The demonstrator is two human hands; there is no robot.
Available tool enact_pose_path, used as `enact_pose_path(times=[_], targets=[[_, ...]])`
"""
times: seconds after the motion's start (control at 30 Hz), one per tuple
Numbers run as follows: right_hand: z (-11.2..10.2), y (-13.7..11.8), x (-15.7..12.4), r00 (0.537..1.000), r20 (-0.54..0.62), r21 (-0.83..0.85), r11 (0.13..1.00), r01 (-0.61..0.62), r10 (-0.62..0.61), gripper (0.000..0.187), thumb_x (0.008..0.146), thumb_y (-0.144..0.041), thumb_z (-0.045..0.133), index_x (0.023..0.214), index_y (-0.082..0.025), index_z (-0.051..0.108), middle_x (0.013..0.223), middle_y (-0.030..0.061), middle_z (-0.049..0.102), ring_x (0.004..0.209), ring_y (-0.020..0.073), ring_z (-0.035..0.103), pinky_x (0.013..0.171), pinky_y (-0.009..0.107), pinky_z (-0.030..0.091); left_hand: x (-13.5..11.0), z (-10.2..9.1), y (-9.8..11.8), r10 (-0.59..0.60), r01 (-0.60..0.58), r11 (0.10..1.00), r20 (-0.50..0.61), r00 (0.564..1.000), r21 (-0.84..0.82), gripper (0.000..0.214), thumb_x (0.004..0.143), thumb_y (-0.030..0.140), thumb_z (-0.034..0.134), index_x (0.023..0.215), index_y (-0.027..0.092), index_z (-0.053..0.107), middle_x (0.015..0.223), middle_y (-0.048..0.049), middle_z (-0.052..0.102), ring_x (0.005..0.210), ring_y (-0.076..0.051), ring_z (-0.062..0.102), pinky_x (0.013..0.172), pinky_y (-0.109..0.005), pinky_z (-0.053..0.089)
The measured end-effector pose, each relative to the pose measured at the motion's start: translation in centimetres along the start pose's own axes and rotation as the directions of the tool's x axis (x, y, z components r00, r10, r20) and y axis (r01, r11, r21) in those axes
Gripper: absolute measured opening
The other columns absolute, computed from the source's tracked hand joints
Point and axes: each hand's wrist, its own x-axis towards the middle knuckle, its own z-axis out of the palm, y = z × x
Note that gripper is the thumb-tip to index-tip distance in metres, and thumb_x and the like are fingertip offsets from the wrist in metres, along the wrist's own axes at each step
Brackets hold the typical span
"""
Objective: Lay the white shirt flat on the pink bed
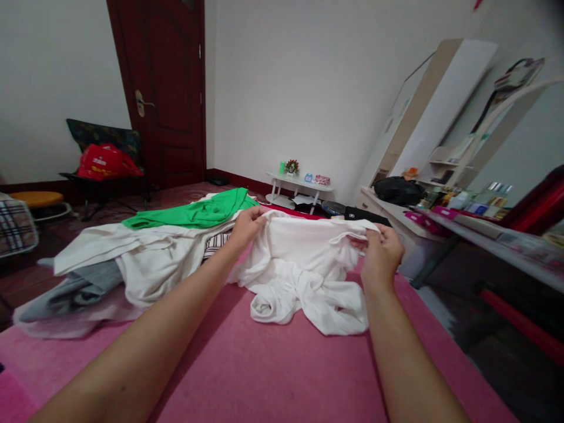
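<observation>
White garment (305, 271), soft and wrinkly, bunched below

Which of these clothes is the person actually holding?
The white garment stretched between the left hand and right hand. The cream garment, green garment and grey garment lie heaped to the left, held by neither.

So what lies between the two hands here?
A white garment spans the stretch between the left hand and the right hand, held near its upper edge, its lower part bunched on the pink surface, in the head view.
</observation>
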Motion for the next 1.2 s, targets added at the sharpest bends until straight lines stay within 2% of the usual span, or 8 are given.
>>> enact_pose_path(times=[0.3, 0.47, 0.6, 0.8, 0.87, 0.97, 1.07, 1.2], targets=[[-0.5, -2.2, 0.6, 0.987, -0.146, 0.261, 0.965, -0.034, 0.074, 0.02, 0.064, -0.023, 0.059, 0.083, -0.015, 0.056, 0.069, -0.0013, 0.06, 0.057, 0.0119, 0.061, 0.058, 0.03, 0.058, -0.7, 0.0, 3.4, -0.371, 0.513, 0.702, 0.362, 0.855, -0.494, 0.037, 0.063, 0.045, 0.067, 0.081, 0.013, 0.063, 0.059, -0.0008, 0.059, 0.048, -0.014, 0.054, 0.051, -0.026, 0.044], [-0.8, -2.6, 1.0, 0.986, -0.144, 0.218, 0.975, -0.048, 0.081, 0.023, 0.063, -0.027, 0.063, 0.083, -0.016, 0.057, 0.067, -0.0028, 0.06, 0.051, 0.0089, 0.057, 0.05, 0.022, 0.053, -1.2, -0.9, 4.6, -0.195, 0.314, 0.938, 0.522, 0.831, -0.15, 0.037, 0.057, 0.036, 0.079, 0.085, 0.016, 0.067, 0.079, -0.0007, 0.066, 0.064, -0.013, 0.059, 0.056, -0.02, 0.043], [-2.0, -5.4, 1.0, 0.96, 0.21, 0.062, 0.978, -0.2, 0.183, 0.024, 0.059, -0.026, 0.068, 0.079, -0.016, 0.061, 0.062, -0.0034, 0.058, 0.045, 0.0074, 0.05, 0.04, 0.017, 0.043, -1.1, -2.4, 6.4, -0.095, 0.233, 0.97, 0.767, 0.634, -0.073, 0.025, 0.063, 0.03, 0.076, 0.082, 0.015, 0.071, 0.079, -0.0035, 0.069, 0.068, -0.013, 0.061, 0.062, -0.022, 0.045], [-3.8, -8.7, -0.7, 0.248, 0.878, -0.319, 0.886, -0.335, 0.41, 0.024, 0.069, -0.032, 0.072, 0.084, -0.013, 0.065, 0.067, 0.0025, 0.062, 0.053, 0.0099, 0.055, 0.047, 0.017, 0.043, -1.0, -4.2, 8.4, -0.054, 0.183, 0.983, 0.89, 0.453, -0.033, 0.025, 0.064, 0.035, 0.075, 0.074, 0.013, 0.072, 0.069, -0.0069, 0.069, 0.062, -0.018, 0.063, 0.059, -0.026, 0.048], [-3.4, -7.2, -0.5, 0.359, 0.854, -0.26, 0.907, -0.332, 0.376, 0.026, 0.07, -0.033, 0.071, 0.087, -0.014, 0.065, 0.073, 0.0041, 0.063, 0.058, 0.0118, 0.058, 0.052, 0.02, 0.047, -0.5, -3.4, 7.4, -0.093, 0.072, 0.996, 0.747, 0.659, 0.061, 0.024, 0.072, 0.035, 0.068, 0.083, 0.013, 0.072, 0.08, -0.0089, 0.07, 0.073, -0.021, 0.065, 0.068, -0.031, 0.052], [-2.6, -2.4, 0.8, 0.861, 0.49, 0.005, 0.987, -0.16, 0.137, 0.045, 0.067, -0.03, 0.069, 0.109, -0.021, 0.057, 0.111, 0.0088, 0.061, 0.093, 0.0192, 0.063, 0.077, 0.031, 0.052, 0.2, -1.3, 4.5, 0.051, -0.103, 0.951, 0.179, 0.982, 0.293, 0.035, 0.077, 0.023, 0.059, 0.111, 0.014, 0.064, 0.117, -0.014, 0.062, 0.112, -0.027, 0.056, 0.094, -0.041, 0.045], [-2.3, 2.2, 2.0, 0.988, 0.154, -0.048, 0.999, 0.003, 0.005, 0.084, 0.059, -0.023, 0.068, 0.136, -0.029, 0.033, 0.149, 0.0096, 0.027, 0.133, 0.0239, 0.035, 0.101, 0.039, 0.039, 0.3, 0.4, 1.3, 0.214, -0.163, 0.878, -0.063, 0.975, 0.45, 0.065, 0.072, 0.016, 0.061, 0.135, 0.015, 0.043, 0.148, -0.0156, 0.031, 0.14, -0.03, 0.021, 0.111, -0.046, 0.024], [-2.3, 4.2, 1.8, 0.996, 0.094, -0.133, 0.991, 0.005, 0.008, 0.084, 0.058, -0.025, 0.066, 0.137, -0.022, 0.035, 0.149, 0.0103, 0.029, 0.136, 0.0231, 0.031, 0.107, 0.039, 0.032, -0.5, 1.2, -1.3, 0.129, -0.135, 0.868, 0.045, 0.991, 0.477, 0.062, 0.072, 0.02, 0.063, 0.132, 0.012, 0.047, 0.146, -0.0183, 0.031, 0.141, -0.033, 0.017, 0.112, -0.047, 0.02]])
